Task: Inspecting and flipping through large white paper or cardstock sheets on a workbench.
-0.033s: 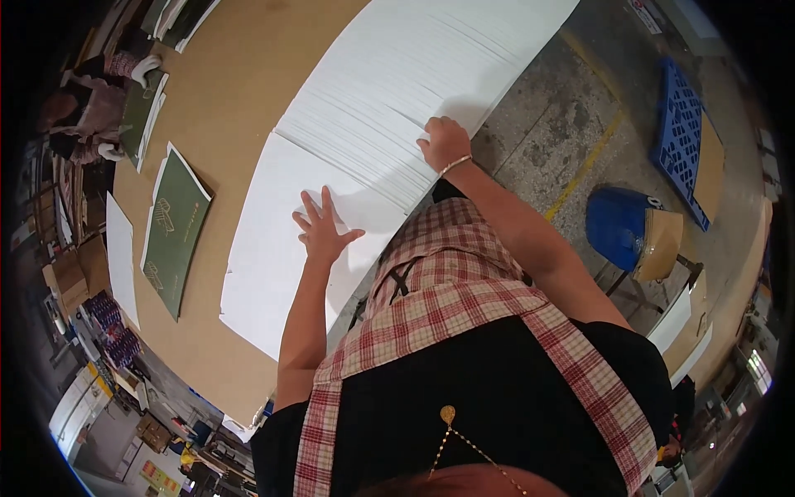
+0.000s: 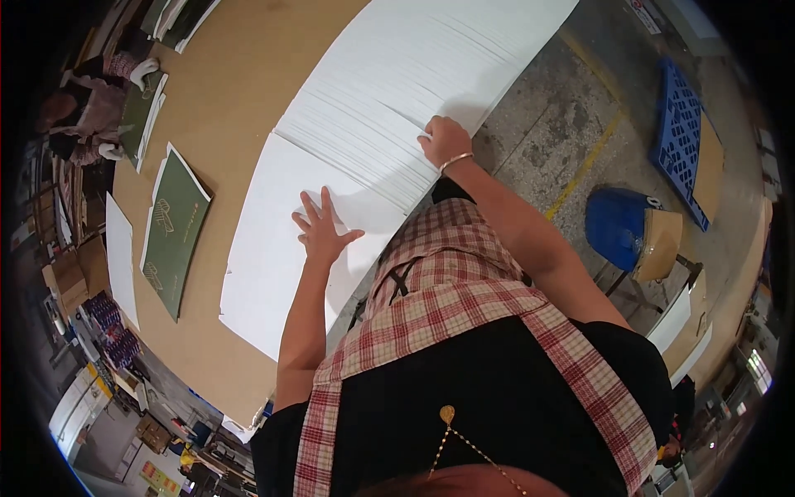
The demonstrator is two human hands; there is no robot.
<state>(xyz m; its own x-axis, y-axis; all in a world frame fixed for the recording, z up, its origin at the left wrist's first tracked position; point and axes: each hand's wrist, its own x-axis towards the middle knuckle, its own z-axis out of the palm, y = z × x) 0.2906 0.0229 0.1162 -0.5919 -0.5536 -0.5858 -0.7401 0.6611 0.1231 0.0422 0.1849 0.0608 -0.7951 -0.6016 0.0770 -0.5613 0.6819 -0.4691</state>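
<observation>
A tall stack of large white sheets (image 2: 414, 74) lies fanned out on a brown table (image 2: 240, 66). My right hand (image 2: 445, 139) rests on the near edge of the stack, fingers curled over the sheet edges; a thin bracelet circles the wrist. Left of the stack a single white sheet (image 2: 265, 265) lies flat. My left hand (image 2: 321, 229) presses on it with fingers spread.
Green printed cards (image 2: 174, 232) lie left of the white sheet. Another person in white gloves (image 2: 108, 99) works at the table's far left. On the concrete floor to the right stand a blue barrel (image 2: 617, 225) and a blue plastic pallet (image 2: 679, 132).
</observation>
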